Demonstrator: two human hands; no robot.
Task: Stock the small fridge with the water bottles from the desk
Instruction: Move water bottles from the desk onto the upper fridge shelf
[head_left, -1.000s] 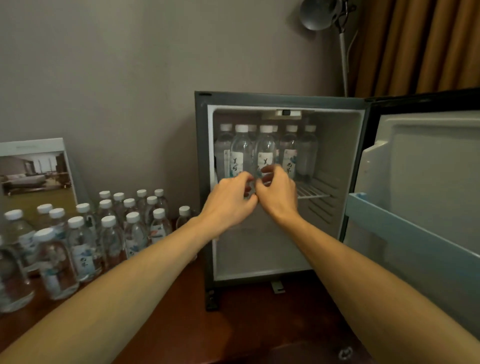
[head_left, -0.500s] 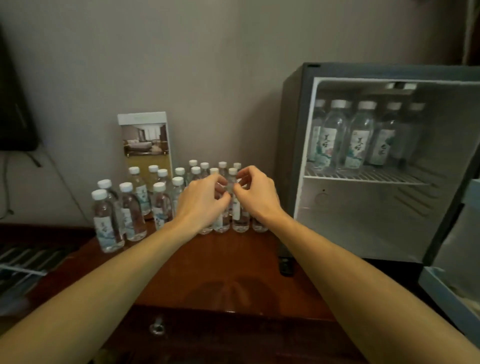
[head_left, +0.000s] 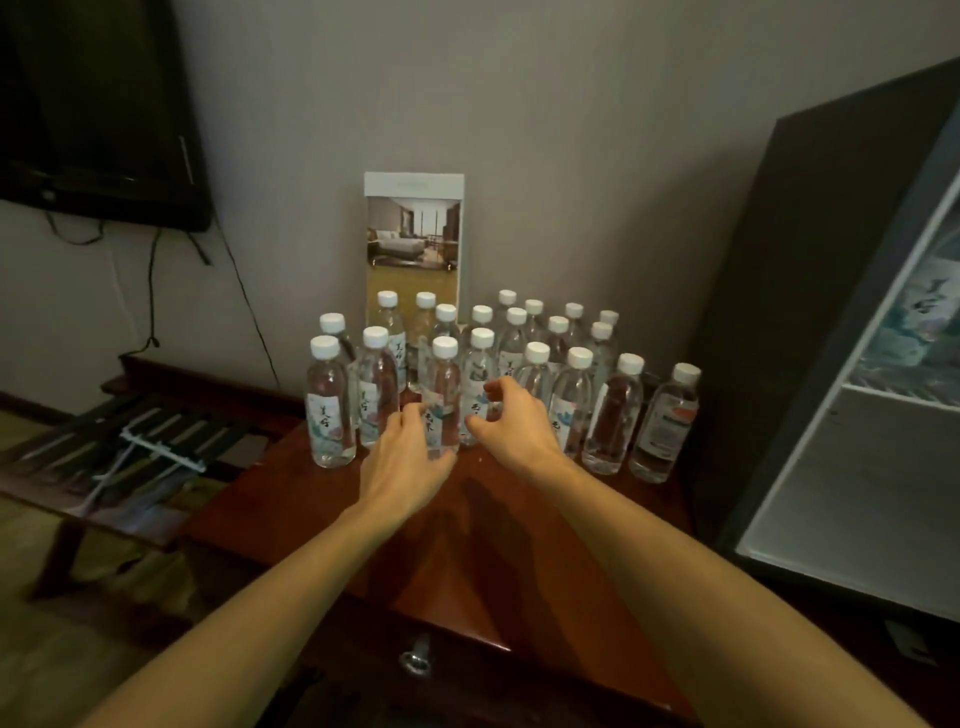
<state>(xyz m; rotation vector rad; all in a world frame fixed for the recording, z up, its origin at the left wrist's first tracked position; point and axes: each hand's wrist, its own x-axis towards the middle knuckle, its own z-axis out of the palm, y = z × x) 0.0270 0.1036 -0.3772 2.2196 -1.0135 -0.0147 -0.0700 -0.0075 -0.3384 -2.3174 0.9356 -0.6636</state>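
Note:
Several clear water bottles with white caps stand in a cluster on the reddish wooden desk (head_left: 519, 530). My left hand (head_left: 402, 460) is open, its fingers curled around the front middle bottle (head_left: 444, 384) without a firm grip. My right hand (head_left: 511, 421) is open too, its fingers spread in front of the neighbouring bottle (head_left: 479, 374). At the right edge stands the small dark fridge (head_left: 810, 332), door open, with blurred bottles (head_left: 930, 317) on its upper shelf.
A tall hotel brochure card (head_left: 414, 234) leans on the wall behind the bottles. A dark TV (head_left: 98, 114) hangs at upper left with cables below. A slatted luggage rack (head_left: 135, 447) sits left of the desk. The desk drawer has a metal knob (head_left: 415, 660).
My hands have left the fridge shelf and swung left to the bottles on the desk. The view has turned left, so the fridge is now at the right edge.

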